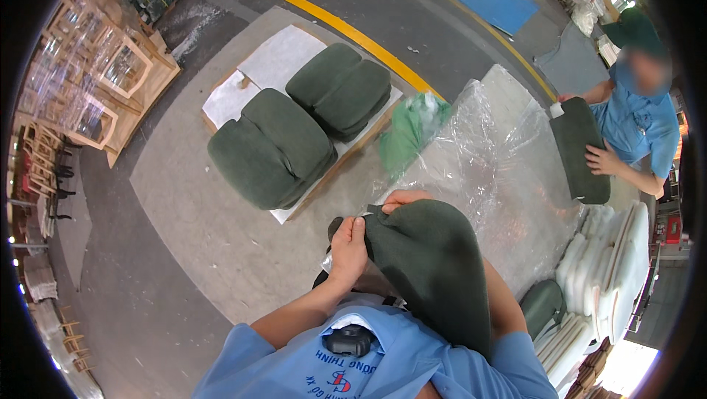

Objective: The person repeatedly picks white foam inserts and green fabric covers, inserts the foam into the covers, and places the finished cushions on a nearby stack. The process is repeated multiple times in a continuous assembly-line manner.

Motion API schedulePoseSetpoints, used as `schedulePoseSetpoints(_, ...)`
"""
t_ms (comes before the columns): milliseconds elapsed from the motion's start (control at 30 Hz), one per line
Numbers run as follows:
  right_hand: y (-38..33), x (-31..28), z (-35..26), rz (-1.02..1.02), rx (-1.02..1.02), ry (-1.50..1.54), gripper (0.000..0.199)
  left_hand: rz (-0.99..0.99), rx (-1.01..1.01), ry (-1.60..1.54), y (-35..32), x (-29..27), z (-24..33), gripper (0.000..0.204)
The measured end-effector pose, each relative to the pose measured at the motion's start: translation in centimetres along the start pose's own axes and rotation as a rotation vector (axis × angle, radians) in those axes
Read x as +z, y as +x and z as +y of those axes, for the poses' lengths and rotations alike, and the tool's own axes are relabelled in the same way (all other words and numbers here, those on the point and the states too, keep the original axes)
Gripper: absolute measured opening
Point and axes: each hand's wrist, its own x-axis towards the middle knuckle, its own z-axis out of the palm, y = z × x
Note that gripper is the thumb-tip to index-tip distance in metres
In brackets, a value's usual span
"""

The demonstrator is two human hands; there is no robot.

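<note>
A dark green seat cushion [438, 274] leans against my chest and right arm, its rounded end toward my right. My left hand [349, 249] is closed in a pinch at the cushion's left edge. My right hand [404, 199] grips the same edge a little farther out, its fingers folded over the fabric. A small pale bit shows between the two hands; I cannot make out whether it is a tag or lining. My right forearm is mostly hidden behind the cushion.
Stacked green cushions [272, 148] rest on a white-covered pallet [283, 53]. Beyond my hands lie a green bag [412, 130] and clear plastic sheeting [490, 156]. At right, a co-worker [637, 115] holds another cushion [580, 150] near piled white pads [607, 259]. Wooden frames [110, 67] stand left.
</note>
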Motion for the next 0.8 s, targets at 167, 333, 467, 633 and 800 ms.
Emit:
schedulePoseSetpoints(167,4.3,0.3,3.1,-0.093,0.018,0.107,0.021,0.017,-0.249,-0.178,3.5,0.0,-4.1,0.033)
schedulePoseSetpoints(333,5.5,0.6,5.6,-0.098,-0.036,0.107,0.022,-0.077,-0.279,-0.182,6.0,0.2,-8.7,0.023)
schedulePoseSetpoints(467,3.3,-2.5,9.1,0.141,-0.111,-0.188,0.025,-0.353,0.005,0.349,7.6,-0.8,-5.5,0.043)
schedulePoseSetpoints(633,-9.2,-4.5,2.0,0.336,0.036,-0.353,0.032,-0.884,-0.123,0.189,11.8,-5.6,-1.0,0.073)
schedulePoseSetpoints(800,-31.8,-1.4,0.9,0.577,0.307,0.03,0.029,-1.194,0.022,0.533,15.8,-4.4,-0.2,0.062)
